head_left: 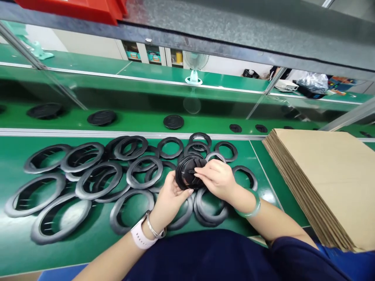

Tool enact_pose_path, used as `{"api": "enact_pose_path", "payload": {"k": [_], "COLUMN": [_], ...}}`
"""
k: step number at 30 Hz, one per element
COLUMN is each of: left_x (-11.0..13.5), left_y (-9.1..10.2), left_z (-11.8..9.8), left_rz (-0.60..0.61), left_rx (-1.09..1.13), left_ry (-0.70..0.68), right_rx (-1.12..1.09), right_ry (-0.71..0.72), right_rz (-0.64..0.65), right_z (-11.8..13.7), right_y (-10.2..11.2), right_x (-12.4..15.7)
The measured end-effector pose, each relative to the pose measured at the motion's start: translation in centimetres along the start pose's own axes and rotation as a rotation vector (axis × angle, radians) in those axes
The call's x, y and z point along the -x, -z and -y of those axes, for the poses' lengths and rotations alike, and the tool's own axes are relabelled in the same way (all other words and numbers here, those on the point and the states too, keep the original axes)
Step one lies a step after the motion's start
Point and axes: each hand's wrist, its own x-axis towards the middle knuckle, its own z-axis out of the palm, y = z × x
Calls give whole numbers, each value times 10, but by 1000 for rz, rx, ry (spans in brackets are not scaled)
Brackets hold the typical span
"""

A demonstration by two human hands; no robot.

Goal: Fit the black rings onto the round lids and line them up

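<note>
My left hand [175, 199] is wrapped round the edge of a round black plastic vent-like part [184, 175], held tilted above the workbench. Thumb and fingers of my right hand [215, 177] pinch a small thin black piece [191, 171] at the middle of that part's face. Whether this piece is loose or belongs to the part, I cannot tell. Loose black plastic rings [99, 181] lie around and beneath both hands, some overlapping. Another ring [209, 207] rests just below my right hand.
Beyond the bench edge, round black discs [173, 121] sit spaced along a green conveyor belt [140, 124]. A stack of brown cardboard sheets [328, 171] stands at the right. Overhead runs a metal shelf [234, 35] with a red bin [76, 8]. A small fan [193, 72] stands farther back.
</note>
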Motion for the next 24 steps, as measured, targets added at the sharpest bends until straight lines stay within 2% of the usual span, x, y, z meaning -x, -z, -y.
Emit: {"api": "enact_pose_path", "payload": {"k": [4, 10, 24], "left_x": [-2, -4, -6], "left_y": [0, -2, -2], "left_z": [1, 4, 5], "left_rz": [5, 3, 10], "left_rx": [25, 2, -3], "left_ry": [31, 59, 61], "right_rx": [22, 91, 119], "right_ry": [51, 116, 206], "right_rz": [37, 81, 41], "right_z": [-3, -4, -11], "right_y": [-9, -12, -13], "right_x": [7, 14, 19]}}
